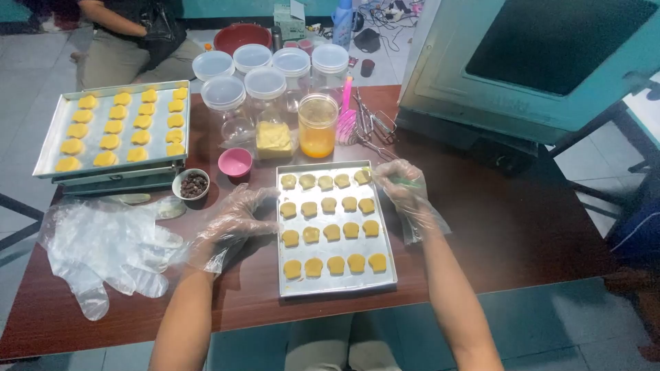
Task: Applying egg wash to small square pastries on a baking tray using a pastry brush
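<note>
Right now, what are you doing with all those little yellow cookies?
A person in clear plastic gloves is working over a metal tray of small yellow dough pieces set in rows on a brown table. The left hand rests by the tray's left edge, and the right hand is at its top right corner, holding something thin and green. A second filled tray sits to the left, with a small bowl of dark bits, jars and spare gloves nearby.

Two baking trays [337, 285], twenty dough pieces [332, 232] on the near one, six lidded jars [265, 86].
</note>
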